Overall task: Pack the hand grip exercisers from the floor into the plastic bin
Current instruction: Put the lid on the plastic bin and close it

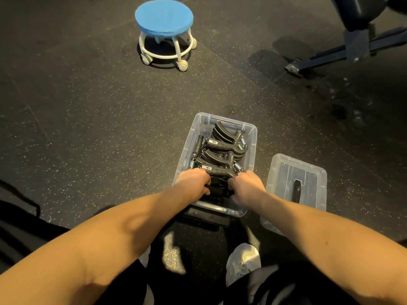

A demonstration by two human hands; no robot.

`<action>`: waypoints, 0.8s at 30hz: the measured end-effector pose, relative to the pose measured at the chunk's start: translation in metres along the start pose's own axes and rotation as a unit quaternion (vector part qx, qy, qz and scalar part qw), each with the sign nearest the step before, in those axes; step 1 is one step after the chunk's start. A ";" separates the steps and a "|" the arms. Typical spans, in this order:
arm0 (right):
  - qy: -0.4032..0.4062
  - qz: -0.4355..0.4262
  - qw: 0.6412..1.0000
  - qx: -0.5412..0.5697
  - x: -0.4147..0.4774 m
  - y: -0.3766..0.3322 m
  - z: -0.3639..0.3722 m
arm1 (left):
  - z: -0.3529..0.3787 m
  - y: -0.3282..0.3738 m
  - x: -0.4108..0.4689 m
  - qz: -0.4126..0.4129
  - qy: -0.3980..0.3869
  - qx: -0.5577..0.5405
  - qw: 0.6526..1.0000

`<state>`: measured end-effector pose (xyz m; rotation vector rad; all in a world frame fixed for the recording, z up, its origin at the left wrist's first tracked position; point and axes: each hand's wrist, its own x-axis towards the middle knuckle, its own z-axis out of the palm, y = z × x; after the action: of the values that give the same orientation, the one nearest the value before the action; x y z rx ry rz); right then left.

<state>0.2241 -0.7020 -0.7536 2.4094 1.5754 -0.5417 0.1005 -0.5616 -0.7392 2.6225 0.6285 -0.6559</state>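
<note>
Black hand grip exercisers (222, 148) stacked inside the clear plastic bin (253, 137), handles overlapping and springs turned toward the side walls, probably nested that way to fit many into a narrow space. Nearest exerciser (214, 170) lying crosswise just beyond the knuckles, with more black handles below it at the near end of the bin, partly hidden. Left hand (193, 181) curled down over that near pile on its left side, fingers folded onto a black handle, apparently gripping it, though the exact hold is hidden. Right hand (246, 183) mirrored on the right side, fingers likewise curled into the same dark cluster and seemingly closed on a piece there. Both hands inside the near rim, close together, likely pressing or settling the last pieces level so that a lid can sit flat. Clear lid (308, 172) resting upside down on the floor (88, 128) just right of the bin, dark handle showing through, kept within reach for closing. No loose exercisers visible on the surrounding floor, so packing judged nearly complete. Farther off, a blue-topped rolling stool (164, 16) well beyond the bin, and a dark equipment frame (352, 49) at far right
</note>
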 end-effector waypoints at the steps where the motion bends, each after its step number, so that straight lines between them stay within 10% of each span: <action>1: -0.002 -0.001 1.000 -0.001 0.000 0.000 -0.001 | 0.000 -0.001 0.001 -0.005 -0.002 -0.008 1.000; 13: 0.019 0.022 0.997 -0.073 0.001 -0.011 0.018 | 0.023 -0.005 0.014 -0.028 0.089 -0.006 0.996; 24: 0.068 0.106 0.992 -0.001 -0.001 -0.012 0.026 | 0.045 0.002 0.020 -0.176 0.127 -0.223 0.950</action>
<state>0.2080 -0.7071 -0.7765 2.6188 1.3408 -0.3420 0.1018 -0.5764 -0.7865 2.1995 1.1877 -0.2251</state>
